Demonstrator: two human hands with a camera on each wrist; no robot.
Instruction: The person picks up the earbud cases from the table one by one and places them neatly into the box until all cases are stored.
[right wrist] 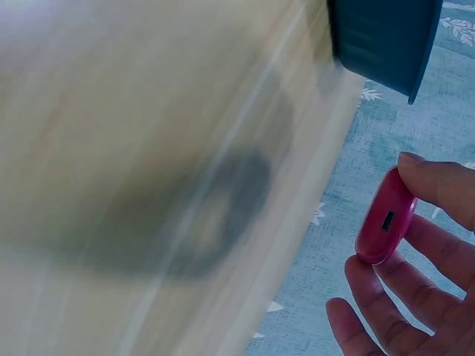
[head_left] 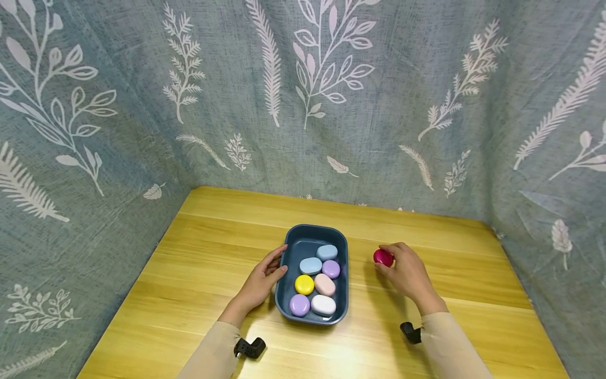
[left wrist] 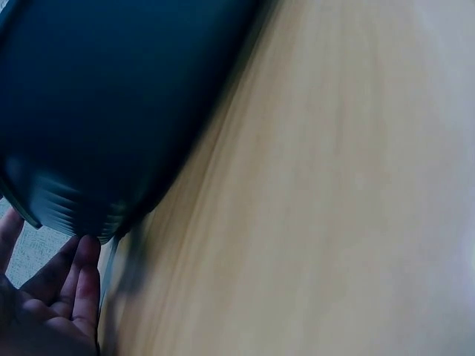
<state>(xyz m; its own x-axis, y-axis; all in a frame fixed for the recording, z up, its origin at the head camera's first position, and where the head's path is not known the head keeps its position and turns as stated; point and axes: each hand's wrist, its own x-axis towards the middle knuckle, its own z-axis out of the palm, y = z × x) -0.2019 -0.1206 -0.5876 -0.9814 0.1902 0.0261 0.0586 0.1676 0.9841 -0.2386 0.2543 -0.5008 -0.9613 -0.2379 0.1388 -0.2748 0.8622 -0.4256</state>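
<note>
A dark blue tray stands on the table, with several rounded, glossy cases in it. They include a yellow case, a white case, a light pink case, and pairs in lilac and light blue. My left hand holds the tray at its left side; thumb and forefinger lie at the rim, while other fingers touch the outer wall. Right of the tray, my right hand pinches a deep pink earbud case between thumb and fingertips, above the table. Its charging port faces the right wrist camera.
The wooden table extends on both sides of the tray. A grey-blue curtain with white leaf prints hangs behind it and along the sides. Black camera mounts sit on both wrists, the left mount close to the tabletop.
</note>
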